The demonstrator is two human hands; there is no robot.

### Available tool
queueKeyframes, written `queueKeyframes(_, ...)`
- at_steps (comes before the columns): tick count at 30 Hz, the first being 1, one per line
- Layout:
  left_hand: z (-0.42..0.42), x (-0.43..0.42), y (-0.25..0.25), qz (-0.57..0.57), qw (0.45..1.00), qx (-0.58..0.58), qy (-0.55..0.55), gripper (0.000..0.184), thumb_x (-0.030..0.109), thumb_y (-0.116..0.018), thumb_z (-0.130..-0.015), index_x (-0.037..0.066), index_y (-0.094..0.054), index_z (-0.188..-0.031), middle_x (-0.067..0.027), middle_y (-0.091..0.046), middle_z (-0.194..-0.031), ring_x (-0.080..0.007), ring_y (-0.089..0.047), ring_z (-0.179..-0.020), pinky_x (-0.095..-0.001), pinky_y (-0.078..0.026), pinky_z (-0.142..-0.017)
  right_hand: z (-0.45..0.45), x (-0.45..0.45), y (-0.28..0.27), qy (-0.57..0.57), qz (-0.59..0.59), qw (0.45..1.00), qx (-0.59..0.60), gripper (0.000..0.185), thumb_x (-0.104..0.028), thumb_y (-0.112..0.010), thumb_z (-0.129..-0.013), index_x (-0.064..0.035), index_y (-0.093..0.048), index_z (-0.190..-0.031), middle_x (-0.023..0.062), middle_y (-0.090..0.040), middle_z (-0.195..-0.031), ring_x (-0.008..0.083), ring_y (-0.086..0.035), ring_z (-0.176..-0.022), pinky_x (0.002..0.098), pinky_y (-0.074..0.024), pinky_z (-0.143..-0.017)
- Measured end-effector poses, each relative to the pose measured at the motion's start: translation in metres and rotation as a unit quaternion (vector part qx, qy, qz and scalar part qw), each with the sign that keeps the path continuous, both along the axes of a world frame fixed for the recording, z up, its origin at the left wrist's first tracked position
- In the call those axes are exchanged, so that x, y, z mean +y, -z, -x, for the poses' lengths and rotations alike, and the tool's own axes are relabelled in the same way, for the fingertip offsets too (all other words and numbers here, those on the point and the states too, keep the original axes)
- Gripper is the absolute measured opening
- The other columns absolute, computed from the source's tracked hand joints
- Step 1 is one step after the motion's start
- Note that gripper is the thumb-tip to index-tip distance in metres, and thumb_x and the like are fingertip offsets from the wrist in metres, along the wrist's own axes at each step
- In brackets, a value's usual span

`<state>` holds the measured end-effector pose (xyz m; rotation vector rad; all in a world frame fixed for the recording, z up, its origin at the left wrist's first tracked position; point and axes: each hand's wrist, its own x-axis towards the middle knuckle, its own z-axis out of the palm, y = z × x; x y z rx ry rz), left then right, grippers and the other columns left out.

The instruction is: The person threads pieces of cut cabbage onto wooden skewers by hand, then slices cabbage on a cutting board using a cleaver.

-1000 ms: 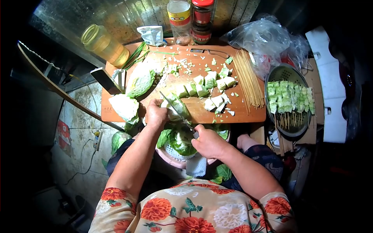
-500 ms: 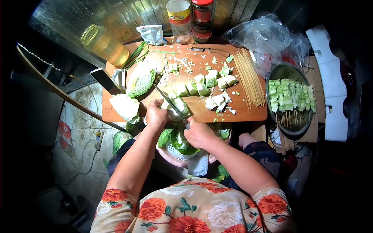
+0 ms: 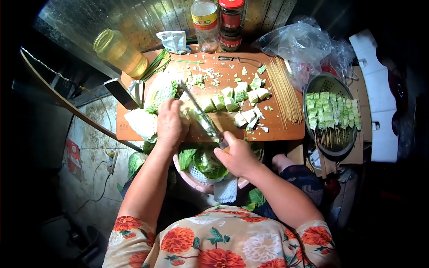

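My right hand (image 3: 239,154) grips the handle of a kitchen knife (image 3: 195,103), whose long blade points up and left across the cutting board (image 3: 263,133). Pale green cabbage (image 3: 206,125) lies along and partly behind the blade. My left hand (image 3: 170,121) is left of the knife, its fingers apart and bent over the lower end of a cabbage wedge (image 3: 161,94); whether they touch it is hard to see. Another cabbage piece (image 3: 142,123) rests at the board's left edge. Cut cabbage chunks (image 3: 230,103) sit right of the blade.
Bamboo skewers (image 3: 286,96) lie along the board's right side. Beyond them a colander (image 3: 336,145) holds skewered cabbage. A jar of yellow liquid (image 3: 123,56), a phone (image 3: 120,93), a plastic bottle (image 3: 205,27) and stacked red-lidded jars (image 3: 231,22) line the left and back. Below is a basin (image 3: 201,186) with cabbage.
My left hand has left the cabbage under the knife and moved up and left to the wedge. The knife has lifted slightly, and my right hand has shifted a little right.
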<state>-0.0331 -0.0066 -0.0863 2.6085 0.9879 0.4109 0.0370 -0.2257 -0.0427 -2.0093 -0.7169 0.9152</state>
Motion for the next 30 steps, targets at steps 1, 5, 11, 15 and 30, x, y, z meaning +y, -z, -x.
queueKeyframes(1, -0.005, 0.002, 0.007, -0.05, 0.992, 0.018, 0.112, 0.037, 0.004, -0.059, -0.074, 0.008, -0.061, -0.111, -0.0175, -0.054, -0.127, -0.0365, -0.048, -0.122, -0.0421, -0.042, -0.102, -0.002, -0.002, -0.001, 0.022, -0.042, 0.999, -0.01, 0.033, -0.024, -0.064, -0.085, 0.0006, -0.054, -0.104, 0.0203, -0.065, -0.077, 0.0376, -0.065, -0.074, 0.0447, -0.0504, -0.07)
queueKeyframes(5, -0.009, -0.011, 0.007, -0.032, 0.96, 0.055, 0.274, 0.025, 0.009, -0.063, -0.074, 0.015, -0.067, -0.098, -0.014, -0.056, -0.118, -0.0342, -0.05, -0.117, -0.0412, -0.044, -0.099, -0.009, -0.017, -0.006, 0.068, -0.054, 0.996, 0.008, 0.029, -0.023, -0.065, -0.085, 0.0008, -0.053, -0.096, 0.021, -0.064, -0.076, 0.0372, -0.065, -0.072, 0.0443, -0.0495, -0.068)
queueKeyframes(11, -0.005, -0.022, 0.018, 0.105, 0.962, 0.044, 0.249, 0.019, 0.021, -0.072, -0.071, 0.015, -0.071, -0.089, -0.0104, -0.056, -0.093, -0.0305, -0.059, -0.091, -0.0401, -0.052, -0.077, -0.014, -0.039, -0.015, 0.078, -0.043, 0.996, -0.018, 0.03, -0.023, -0.065, -0.084, 0.0018, -0.052, -0.097, 0.023, -0.064, -0.079, 0.0409, -0.063, -0.075, 0.0465, -0.0492, -0.07)
queueKeyframes(15, -0.005, -0.042, 0.032, 0.121, 0.968, -0.048, 0.215, 0.017, 0.021, -0.075, -0.068, 0.014, -0.073, -0.084, -0.0098, -0.059, -0.088, -0.0294, -0.061, -0.085, -0.0405, -0.053, -0.075, -0.01, -0.052, -0.024, 0.022, 0.068, 0.997, -0.005, 0.042, -0.024, -0.065, -0.084, 0.0, -0.054, -0.117, 0.0189, -0.066, -0.086, 0.0342, -0.066, -0.082, 0.0392, -0.0513, -0.073)
queueKeyframes(30, -0.013, -0.062, 0.021, 0.055, 0.977, 0.016, 0.205, 0.021, 0.025, -0.073, -0.073, 0.013, -0.072, -0.09, -0.0066, -0.063, -0.096, -0.0299, -0.059, -0.093, -0.0393, -0.051, -0.082, 0.003, -0.079, -0.013, -0.035, 0.165, 0.984, 0.054, 0.05, -0.025, -0.057, -0.086, 0.0035, -0.048, -0.126, 0.0269, -0.066, -0.097, 0.0418, -0.063, -0.096, 0.0459, -0.0494, -0.087)
